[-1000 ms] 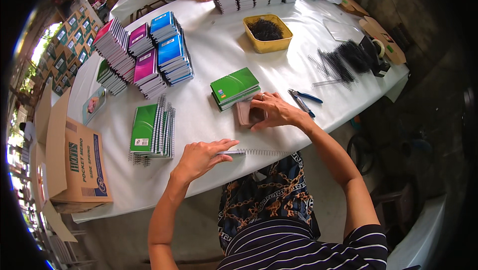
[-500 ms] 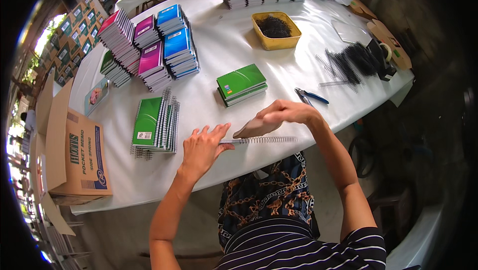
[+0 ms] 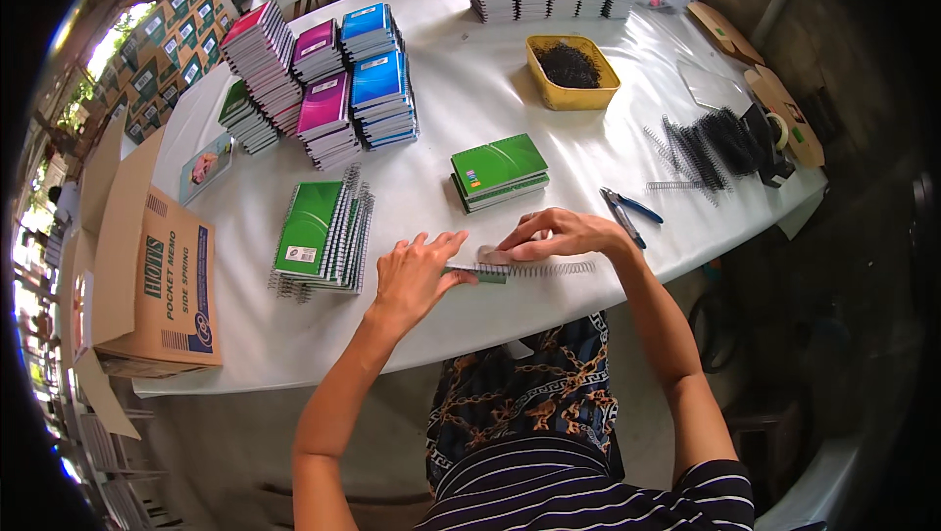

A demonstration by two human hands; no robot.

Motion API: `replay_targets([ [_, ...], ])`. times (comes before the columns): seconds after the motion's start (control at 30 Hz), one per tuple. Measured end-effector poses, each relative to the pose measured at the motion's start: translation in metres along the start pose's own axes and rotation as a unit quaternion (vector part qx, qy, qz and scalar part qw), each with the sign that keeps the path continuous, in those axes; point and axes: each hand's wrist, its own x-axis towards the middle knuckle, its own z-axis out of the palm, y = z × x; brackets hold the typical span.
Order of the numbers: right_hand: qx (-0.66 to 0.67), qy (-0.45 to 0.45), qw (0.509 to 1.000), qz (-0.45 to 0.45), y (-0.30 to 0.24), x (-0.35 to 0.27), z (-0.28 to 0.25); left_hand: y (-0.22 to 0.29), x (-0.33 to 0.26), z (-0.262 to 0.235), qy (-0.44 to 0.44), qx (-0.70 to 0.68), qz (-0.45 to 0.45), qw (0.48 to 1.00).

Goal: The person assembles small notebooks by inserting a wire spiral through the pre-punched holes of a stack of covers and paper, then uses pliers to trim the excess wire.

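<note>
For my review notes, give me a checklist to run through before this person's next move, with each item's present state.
1. Left hand grips the slim, green-edged paper notebook: ok, thumb and fingers at its left end.
2. Thin wire spiral coil lies wholly within the notebook's length: not ok, a long stretch extends past its right end.
3. Right hand holds the flat, pale brown pad: ok.
4. Pad presses on the coil: cannot tell, contact is unclear from above.
5. Blue-handled metal pliers lie clear of both hands: ok.
6. Short stack of green-covered paper notebooks stands apart from the coil: ok.
</note>
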Motion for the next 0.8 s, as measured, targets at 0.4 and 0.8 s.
replay_targets([
  [0.4,0.050,0.054,0.997,0.035,0.031,0.017,0.001,-0.002,0.006,0.017,0.163,-0.304,-0.050,0.937],
  [0.8,0.039,0.079,0.993,0.072,0.004,0.014,0.009,-0.004,-0.008,0.058,0.186,-0.517,-0.097,0.830],
])
